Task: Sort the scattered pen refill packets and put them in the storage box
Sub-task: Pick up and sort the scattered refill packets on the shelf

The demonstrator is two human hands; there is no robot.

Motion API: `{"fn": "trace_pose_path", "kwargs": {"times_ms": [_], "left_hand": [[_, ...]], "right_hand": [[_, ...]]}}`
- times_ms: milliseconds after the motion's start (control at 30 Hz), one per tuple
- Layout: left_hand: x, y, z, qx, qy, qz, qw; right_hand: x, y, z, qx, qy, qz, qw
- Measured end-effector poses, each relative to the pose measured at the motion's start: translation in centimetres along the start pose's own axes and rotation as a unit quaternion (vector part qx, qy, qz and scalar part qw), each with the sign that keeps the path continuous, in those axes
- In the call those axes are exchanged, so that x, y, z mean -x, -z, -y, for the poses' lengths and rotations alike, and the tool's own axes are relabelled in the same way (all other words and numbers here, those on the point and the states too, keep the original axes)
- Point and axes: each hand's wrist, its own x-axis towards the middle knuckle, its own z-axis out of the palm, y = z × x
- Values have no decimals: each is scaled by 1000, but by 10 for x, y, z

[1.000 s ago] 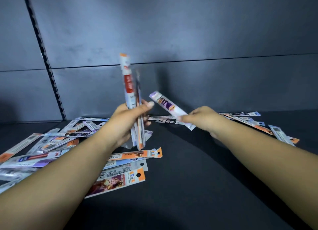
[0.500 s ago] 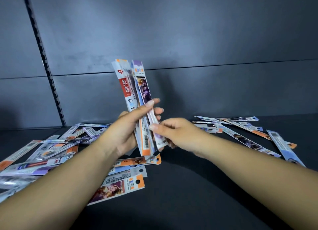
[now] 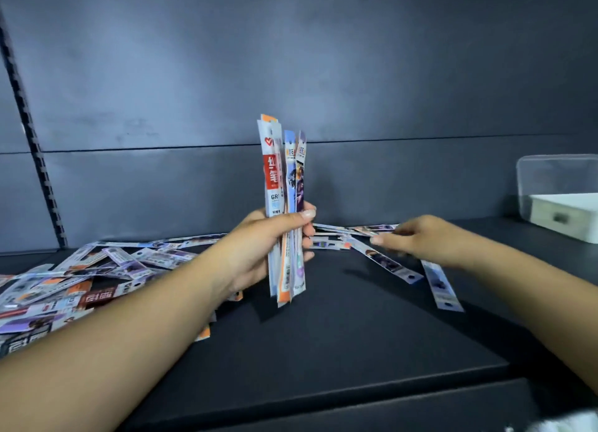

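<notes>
Right hand (image 3: 417, 239) withdrew, blurred; storage box (image 3: 559, 195) cropped

Storage box (image 3: 559, 189), cut off by the right edge; contents unclear. Toward it, the right hand (image 3: 420, 239) is motion-blurred, its contact with packets undeterminable. Farthest from the box, the scattered packets (image 3: 64, 289) run off-frame, print illegible.
</notes>
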Motion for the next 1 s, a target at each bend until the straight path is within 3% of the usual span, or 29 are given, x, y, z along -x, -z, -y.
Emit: {"fn": "trace_pose_path", "kwargs": {"times_ms": [100,200,567,733,833,1000], "left_hand": [[-8,-24,3,6,8,5,1000],[-16,-46,11,2,30,20,999],[-41,-64,37,77,74,39,994],[-32,-48,43,32,30,74,996],[-31,-50,45,-15,44,106,993],[-31,-50,44,-21,57,76,995]], "right_hand": [[0,9,-29,118,-115,-4,986],[-1,8,-40,100,-173,28,979],[-29,17,-55,115,-185,55,974],[-51,24,-64,59,-183,57,980],[-65,23,-69,-1,-188,74,979],[-75,22,-78,-76,-156,78,982]]}}
